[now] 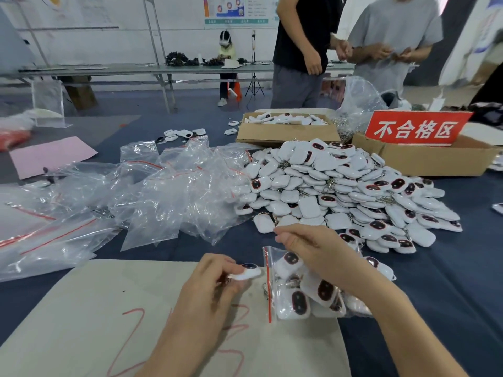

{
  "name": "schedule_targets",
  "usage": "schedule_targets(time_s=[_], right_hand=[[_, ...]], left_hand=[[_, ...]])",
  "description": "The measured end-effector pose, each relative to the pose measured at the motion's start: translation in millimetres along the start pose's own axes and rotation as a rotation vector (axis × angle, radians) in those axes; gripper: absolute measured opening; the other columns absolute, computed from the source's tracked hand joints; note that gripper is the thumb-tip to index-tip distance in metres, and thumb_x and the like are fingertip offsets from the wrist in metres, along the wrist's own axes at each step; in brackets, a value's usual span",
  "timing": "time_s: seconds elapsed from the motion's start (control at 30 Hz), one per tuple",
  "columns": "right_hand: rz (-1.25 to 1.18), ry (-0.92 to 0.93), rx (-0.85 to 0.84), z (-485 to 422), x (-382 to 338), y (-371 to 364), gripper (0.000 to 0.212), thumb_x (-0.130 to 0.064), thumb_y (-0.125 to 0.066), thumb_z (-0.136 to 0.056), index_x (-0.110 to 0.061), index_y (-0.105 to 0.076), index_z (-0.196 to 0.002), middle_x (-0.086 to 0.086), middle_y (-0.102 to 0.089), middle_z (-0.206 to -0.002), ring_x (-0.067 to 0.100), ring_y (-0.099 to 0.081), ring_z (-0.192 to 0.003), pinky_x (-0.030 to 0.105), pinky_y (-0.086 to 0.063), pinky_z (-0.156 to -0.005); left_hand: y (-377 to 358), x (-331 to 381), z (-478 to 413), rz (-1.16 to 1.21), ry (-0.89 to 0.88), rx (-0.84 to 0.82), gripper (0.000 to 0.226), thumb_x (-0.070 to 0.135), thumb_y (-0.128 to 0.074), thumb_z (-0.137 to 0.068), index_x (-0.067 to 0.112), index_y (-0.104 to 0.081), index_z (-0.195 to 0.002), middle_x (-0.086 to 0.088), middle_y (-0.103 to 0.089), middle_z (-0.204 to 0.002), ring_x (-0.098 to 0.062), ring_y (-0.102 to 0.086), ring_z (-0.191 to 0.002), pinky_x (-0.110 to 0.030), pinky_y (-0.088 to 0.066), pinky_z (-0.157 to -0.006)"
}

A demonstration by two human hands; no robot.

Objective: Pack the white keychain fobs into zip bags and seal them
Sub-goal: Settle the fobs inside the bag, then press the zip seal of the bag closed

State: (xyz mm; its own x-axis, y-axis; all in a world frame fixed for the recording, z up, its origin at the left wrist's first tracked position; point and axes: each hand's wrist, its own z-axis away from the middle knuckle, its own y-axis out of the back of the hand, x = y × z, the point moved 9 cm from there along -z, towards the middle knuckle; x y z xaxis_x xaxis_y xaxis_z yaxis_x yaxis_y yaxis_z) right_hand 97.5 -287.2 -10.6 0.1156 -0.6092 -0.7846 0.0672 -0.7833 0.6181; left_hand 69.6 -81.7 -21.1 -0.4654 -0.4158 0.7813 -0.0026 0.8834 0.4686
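Observation:
My left hand [215, 278] pinches one white keychain fob [246, 271] with a dark oval window, just left of a zip bag's mouth. The clear zip bag [302, 289] with a red seal strip lies on the beige sheet and holds several fobs. My right hand [307, 246] reaches over the bag with curled fingers at its upper edge; whether they grip the plastic is unclear. A large heap of loose white fobs [348, 186] lies behind the bag.
Several empty zip bags [152, 191] are spread at left. Two cardboard boxes stand behind the heap, one with fobs [285, 129], one with a red sign [416, 129]. Two people [304, 50] stand at the table's far side. A pink sheet [51, 156] lies far left.

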Motion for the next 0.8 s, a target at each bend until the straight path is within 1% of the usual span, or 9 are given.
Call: schedule_targets(time_s=[0.07, 0.13, 0.27, 0.4, 0.53, 0.63, 0.7, 0.73, 0.8], right_hand=[[0.053, -0.047, -0.115, -4.6, 7.5, -4.8, 0.027, -0.041, -0.053, -0.101, -0.036, -0.065, -0.124, -0.036, -0.063, -0.102, -0.021, -0.056, -0.1, 0.008, -0.043, -0.083], [0.06, -0.052, -0.169, -8.2, 6.8, -7.1, 0.027, -0.041, -0.054, -0.1, -0.032, -0.069, -0.121, -0.035, -0.065, -0.097, -0.019, -0.058, -0.097, 0.008, -0.043, -0.082], [0.13, -0.077, -0.262, -15.5, 7.2, -13.4, 0.032, -0.04, -0.055, -0.101, -0.017, -0.074, -0.109, -0.002, -0.074, -0.096, 0.0, -0.063, -0.082, 0.021, -0.047, -0.08], [0.04, -0.134, -0.281, -13.2, 7.8, -9.7, 0.017, -0.041, -0.064, -0.095, -0.03, -0.076, -0.093, -0.016, -0.072, -0.08, -0.009, -0.061, -0.075, 0.007, -0.044, -0.07], [-0.094, -0.119, -0.118, -6.7, -0.3, 12.0, 0.016, -0.036, -0.069, -0.093, -0.023, -0.075, -0.087, -0.007, -0.076, -0.087, 0.004, -0.069, -0.084, 0.016, -0.049, -0.077], [-0.171, -0.016, 0.053, 6.9, -25.0, 42.8, 0.018, -0.048, -0.069, -0.087, -0.033, -0.073, -0.08, -0.006, -0.075, -0.082, 0.005, -0.069, -0.077, 0.016, -0.048, -0.072], [-0.277, 0.063, 0.199, 19.0, -45.0, 69.3, 0.023, -0.057, -0.068, -0.079, -0.035, -0.073, -0.08, -0.007, -0.075, -0.079, 0.004, -0.068, -0.073, 0.013, -0.049, -0.068], [-0.377, 0.102, 0.268, 24.5, -53.1, 81.1, 0.026, -0.058, -0.069, -0.076, -0.033, -0.074, -0.081, -0.006, -0.075, -0.079, 0.005, -0.069, -0.074, 0.015, -0.05, -0.069], [-0.617, 0.172, 0.35, 33.6, -69.3, 97.2, 0.027, -0.053, -0.073, -0.075, -0.027, -0.075, -0.081, 0.0, -0.075, -0.083, 0.013, -0.071, -0.079, 0.022, -0.055, -0.073]], left_hand=[[-8.5, 11.7, 1.5, -0.009, -0.096, -0.072, 0.008, 0.036, -0.06, -0.089, 0.042, -0.061, -0.095, 0.024, -0.055, -0.109, -0.002, -0.062, -0.1, -0.004, -0.044, -0.078], [-21.9, 18.9, -1.7, -0.028, -0.146, -0.128, 0.008, 0.034, -0.062, -0.091, 0.041, -0.061, -0.096, 0.023, -0.052, -0.109, -0.004, -0.062, -0.101, -0.004, -0.042, -0.081], [-42.9, 25.0, -10.9, -0.05, -0.16, -0.175, 0.016, 0.02, -0.069, -0.087, 0.035, -0.069, -0.093, 0.022, -0.048, -0.104, -0.008, -0.055, -0.102, -0.01, -0.04, -0.081], [-49.9, 25.3, -18.6, 0.092, -0.056, -0.215, 0.033, 0.005, -0.071, -0.088, 0.038, -0.071, -0.086, 0.018, -0.051, -0.097, -0.008, -0.058, -0.09, -0.011, -0.042, -0.074], [-52.2, 39.4, -13.5, 0.186, -0.05, -0.235, 0.03, 0.001, -0.061, -0.094, 0.028, -0.074, -0.101, 0.014, -0.067, -0.102, -0.012, -0.066, -0.099, -0.02, -0.049, -0.086], [-39.8, 67.0, -19.1, 0.191, -0.072, -0.247, 0.03, 0.014, -0.054, -0.101, 0.039, -0.069, -0.108, 0.019, -0.071, -0.107, -0.009, -0.067, -0.103, -0.03, -0.054, -0.091], [-16.0, 90.0, -27.0, 0.22, -0.115, -0.14, 0.026, 0.024, -0.053, -0.1, 0.044, -0.066, -0.111, 0.017, -0.072, -0.111, -0.011, -0.069, -0.1, -0.036, -0.057, -0.089], [1.2, 100.7, -29.5, 0.233, -0.153, -0.034, 0.023, 0.03, -0.053, -0.099, 0.041, -0.066, -0.114, 0.017, -0.071, -0.115, -0.008, -0.068, -0.103, -0.033, -0.058, -0.087], [31.8, 116.7, -29.0, 0.2, -0.239, 0.179, 0.025, 0.039, -0.053, -0.099, 0.036, -0.063, -0.121, 0.018, -0.064, -0.129, -0.001, -0.061, -0.119, -0.014, -0.049, -0.091]])
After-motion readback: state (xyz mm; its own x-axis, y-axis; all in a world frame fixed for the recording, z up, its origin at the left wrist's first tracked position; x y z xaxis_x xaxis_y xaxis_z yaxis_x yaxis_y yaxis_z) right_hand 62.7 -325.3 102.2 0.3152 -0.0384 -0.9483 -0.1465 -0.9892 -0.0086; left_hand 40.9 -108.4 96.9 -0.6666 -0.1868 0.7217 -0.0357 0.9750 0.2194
